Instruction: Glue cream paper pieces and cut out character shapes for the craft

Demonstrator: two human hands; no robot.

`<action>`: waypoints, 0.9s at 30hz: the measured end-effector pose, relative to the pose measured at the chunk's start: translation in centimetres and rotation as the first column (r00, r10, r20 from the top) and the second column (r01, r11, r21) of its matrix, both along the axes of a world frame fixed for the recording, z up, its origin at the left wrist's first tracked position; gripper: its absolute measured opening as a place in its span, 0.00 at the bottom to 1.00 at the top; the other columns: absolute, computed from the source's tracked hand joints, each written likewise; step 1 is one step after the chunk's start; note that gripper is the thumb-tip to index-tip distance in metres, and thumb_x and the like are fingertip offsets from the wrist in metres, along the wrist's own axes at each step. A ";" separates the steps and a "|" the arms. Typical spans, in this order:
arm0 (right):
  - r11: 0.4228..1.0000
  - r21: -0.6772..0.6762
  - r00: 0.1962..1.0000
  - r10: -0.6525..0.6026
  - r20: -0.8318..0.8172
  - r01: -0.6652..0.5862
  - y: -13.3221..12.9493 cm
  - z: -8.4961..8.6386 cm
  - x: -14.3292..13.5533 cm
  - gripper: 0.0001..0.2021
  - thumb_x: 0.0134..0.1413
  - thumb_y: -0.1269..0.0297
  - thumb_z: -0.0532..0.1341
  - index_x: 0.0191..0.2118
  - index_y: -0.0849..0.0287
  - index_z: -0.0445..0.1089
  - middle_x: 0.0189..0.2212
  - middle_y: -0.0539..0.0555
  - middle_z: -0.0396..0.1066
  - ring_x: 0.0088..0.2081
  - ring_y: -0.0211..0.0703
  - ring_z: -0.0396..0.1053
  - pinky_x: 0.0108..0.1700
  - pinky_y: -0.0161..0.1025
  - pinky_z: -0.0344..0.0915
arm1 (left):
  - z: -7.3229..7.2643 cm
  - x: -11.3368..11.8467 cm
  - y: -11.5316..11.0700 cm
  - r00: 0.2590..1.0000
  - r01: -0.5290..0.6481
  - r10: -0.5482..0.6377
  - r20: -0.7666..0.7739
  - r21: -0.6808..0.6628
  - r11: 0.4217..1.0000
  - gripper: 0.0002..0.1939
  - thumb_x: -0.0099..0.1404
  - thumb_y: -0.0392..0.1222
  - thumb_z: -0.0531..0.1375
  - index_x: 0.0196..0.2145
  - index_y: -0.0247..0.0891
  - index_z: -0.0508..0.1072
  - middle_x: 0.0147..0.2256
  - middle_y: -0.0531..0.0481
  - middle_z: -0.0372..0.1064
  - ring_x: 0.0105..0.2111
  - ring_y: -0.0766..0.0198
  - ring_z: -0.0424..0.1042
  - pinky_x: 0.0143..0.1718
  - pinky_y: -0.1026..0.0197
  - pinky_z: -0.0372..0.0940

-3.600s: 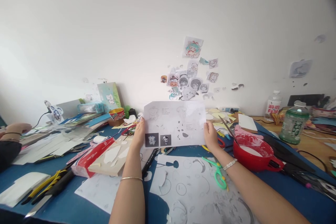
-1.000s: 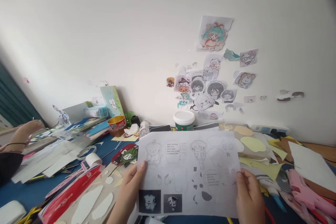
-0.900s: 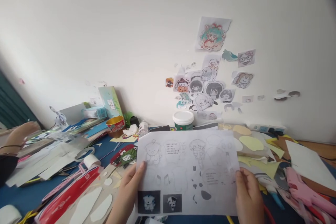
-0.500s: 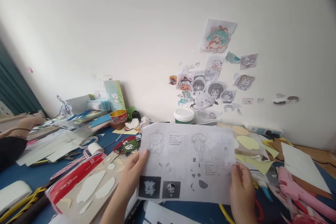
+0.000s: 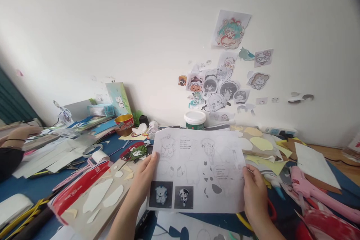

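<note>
A printed pattern sheet [image 5: 197, 168] is held up in front of me, with cartoon outlines, small blocks of text and two dark photos along its lower left. My left hand [image 5: 146, 169] grips its left edge, thumb in front. At the right edge my right hand [image 5: 254, 187] pinches it the same way; the fingers behind the paper are hidden. Under it lies another printed sheet [image 5: 180, 227] on the blue table cover. Left of my left arm, white cut-out pieces [image 5: 98, 195] rest on a beige board [image 5: 104, 215].
A pink glue gun [image 5: 312, 187] lies at the right. Behind the sheet stands a white-lidded tub [image 5: 195, 119]. Paper drawings [image 5: 222, 86] cover part of the wall. A gold-and-red bowl [image 5: 124, 121] sits back left. Another person's arm [image 5: 17, 138] reaches in at far left.
The view has shifted slightly, so the wall drawings sit higher and further left. Both hands still hold the sheet, which has moved up a little. More of the sheet beneath shows.
</note>
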State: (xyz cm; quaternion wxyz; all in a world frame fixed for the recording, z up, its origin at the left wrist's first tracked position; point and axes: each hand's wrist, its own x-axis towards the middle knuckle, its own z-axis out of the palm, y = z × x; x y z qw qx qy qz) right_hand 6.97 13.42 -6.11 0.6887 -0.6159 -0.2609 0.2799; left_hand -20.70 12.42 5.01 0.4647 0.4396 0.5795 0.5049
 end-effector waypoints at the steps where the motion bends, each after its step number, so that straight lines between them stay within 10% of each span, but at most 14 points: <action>1: 1.000 0.006 1.000 -0.001 0.000 0.001 -0.1 0.1 0.0 0.20 0.44 0.48 0.57 0.38 0.60 0.66 0.34 0.55 0.70 0.37 0.48 0.66 0.37 0.40 0.60 | 0.0 0.0 0.0 1.000 -0.013 0.013 -0.009 -0.003 1.000 0.28 0.53 0.63 0.57 0.41 0.37 0.73 0.24 0.49 0.74 0.25 0.58 0.72 0.22 0.63 0.64; 15: 1.000 -0.008 1.000 -0.004 -0.013 0.003 -0.8 1.9 -0.7 0.21 0.39 0.48 0.56 0.34 0.60 0.66 0.34 0.57 0.70 0.39 0.51 0.65 0.40 0.43 0.60 | -1.1 -0.8 1.0 0.994 -0.006 0.019 -0.105 0.118 0.993 0.30 0.48 0.67 0.57 0.33 0.35 0.72 0.23 0.51 0.70 0.25 0.59 0.69 0.23 0.63 0.63; 27: 1.000 0.020 0.999 0.002 -0.042 -0.001 0.0 0.0 -0.3 0.20 0.41 0.48 0.58 0.34 0.60 0.67 0.31 0.55 0.71 0.35 0.49 0.67 0.34 0.39 0.61 | -1.7 -0.9 1.7 0.993 -0.006 0.021 -0.116 0.128 0.992 0.27 0.51 0.66 0.56 0.28 0.36 0.68 0.23 0.51 0.68 0.25 0.60 0.68 0.23 0.62 0.62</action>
